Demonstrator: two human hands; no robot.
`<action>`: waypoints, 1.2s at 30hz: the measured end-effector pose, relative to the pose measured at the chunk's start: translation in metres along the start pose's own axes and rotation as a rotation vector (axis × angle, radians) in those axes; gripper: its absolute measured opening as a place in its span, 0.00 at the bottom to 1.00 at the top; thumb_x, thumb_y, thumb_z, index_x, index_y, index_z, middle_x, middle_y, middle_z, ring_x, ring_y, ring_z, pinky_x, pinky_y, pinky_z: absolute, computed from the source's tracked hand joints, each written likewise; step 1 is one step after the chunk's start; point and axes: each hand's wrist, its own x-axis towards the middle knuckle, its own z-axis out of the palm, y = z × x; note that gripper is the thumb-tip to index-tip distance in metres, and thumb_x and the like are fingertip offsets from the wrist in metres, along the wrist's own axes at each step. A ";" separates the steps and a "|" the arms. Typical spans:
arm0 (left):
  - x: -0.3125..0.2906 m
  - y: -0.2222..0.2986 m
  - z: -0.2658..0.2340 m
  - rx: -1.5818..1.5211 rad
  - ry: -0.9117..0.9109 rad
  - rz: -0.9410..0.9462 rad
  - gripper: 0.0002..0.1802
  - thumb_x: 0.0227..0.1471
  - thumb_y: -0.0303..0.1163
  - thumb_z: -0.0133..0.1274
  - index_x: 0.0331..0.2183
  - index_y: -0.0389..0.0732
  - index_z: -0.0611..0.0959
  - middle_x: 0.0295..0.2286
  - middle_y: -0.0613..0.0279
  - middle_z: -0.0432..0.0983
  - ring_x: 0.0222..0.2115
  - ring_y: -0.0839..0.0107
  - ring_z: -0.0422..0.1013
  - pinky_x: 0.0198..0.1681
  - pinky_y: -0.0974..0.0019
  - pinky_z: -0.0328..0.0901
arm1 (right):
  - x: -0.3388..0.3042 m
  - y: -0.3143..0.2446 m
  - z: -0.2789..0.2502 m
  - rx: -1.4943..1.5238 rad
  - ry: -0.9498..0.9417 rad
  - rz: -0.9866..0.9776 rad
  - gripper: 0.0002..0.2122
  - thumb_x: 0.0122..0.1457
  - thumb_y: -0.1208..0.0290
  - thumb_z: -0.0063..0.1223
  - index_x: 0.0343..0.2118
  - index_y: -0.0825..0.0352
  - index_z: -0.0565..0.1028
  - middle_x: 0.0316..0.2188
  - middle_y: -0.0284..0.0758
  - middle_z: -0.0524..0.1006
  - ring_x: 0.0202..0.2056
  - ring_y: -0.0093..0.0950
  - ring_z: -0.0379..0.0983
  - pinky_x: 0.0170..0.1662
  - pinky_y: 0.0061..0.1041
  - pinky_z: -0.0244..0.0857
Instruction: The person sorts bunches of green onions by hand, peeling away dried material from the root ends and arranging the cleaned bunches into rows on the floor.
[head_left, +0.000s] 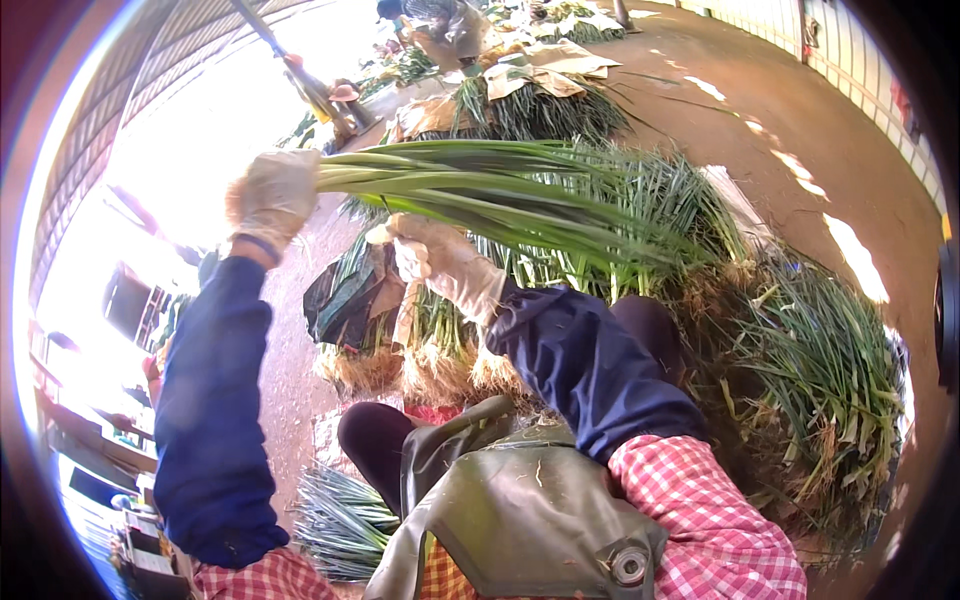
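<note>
In a pale work glove, my left hand (270, 200) is raised at the left and closed around one end of a bunch of green onions (470, 185). The long green leaves stretch sideways to the right, over the piles behind. Just below the bunch is my gloved right hand (440, 262), its fingers curled in. A thin dark tip shows near its thumb, but I cannot make out what the hand holds. Beneath it, bundled green onions (440, 365) lie with their pale roots toward me.
A large heap of green onions (820, 360) spreads along the right. More leaves (345, 520) lie at my lower left. An olive apron (540, 490) covers my lap. Farther off are cloth-covered piles (540, 80) and another person (455, 25). Brown ground (740, 110) runs along the right wall.
</note>
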 end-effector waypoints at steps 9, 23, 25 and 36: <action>-0.061 -0.254 -0.057 0.554 0.239 0.058 0.19 0.39 0.31 0.51 0.39 0.44 0.79 0.33 0.62 0.76 0.37 0.68 0.71 0.48 0.64 0.63 | -0.124 -0.156 -0.110 -0.637 0.421 0.093 0.14 0.62 0.61 0.47 0.35 0.70 0.73 0.20 0.27 0.74 0.19 0.14 0.70 0.21 0.07 0.67; -0.037 -0.263 -0.071 0.587 0.078 -0.325 0.16 0.51 0.34 0.43 0.42 0.46 0.77 0.35 0.59 0.75 0.39 0.60 0.71 0.40 0.58 0.68 | -0.188 -0.196 -0.236 -1.147 0.834 -0.004 0.21 0.53 0.63 0.58 0.49 0.64 0.73 0.39 0.30 0.77 0.34 0.21 0.70 0.38 0.23 0.64; -0.037 -0.277 -0.065 0.626 0.130 -0.262 0.17 0.50 0.34 0.44 0.43 0.47 0.77 0.35 0.60 0.75 0.39 0.62 0.71 0.41 0.59 0.67 | -0.177 -0.192 -0.225 -1.047 0.798 0.008 0.19 0.53 0.61 0.59 0.47 0.63 0.74 0.37 0.29 0.78 0.34 0.20 0.70 0.38 0.23 0.63; -0.077 -0.320 -0.057 0.219 0.487 -0.104 0.11 0.45 0.31 0.53 0.35 0.46 0.81 0.29 0.63 0.77 0.35 0.63 0.72 0.41 0.63 0.67 | -0.138 -0.160 -0.183 -1.341 0.587 -0.225 0.11 0.55 0.63 0.57 0.35 0.65 0.79 0.33 0.34 0.79 0.36 0.25 0.73 0.43 0.22 0.66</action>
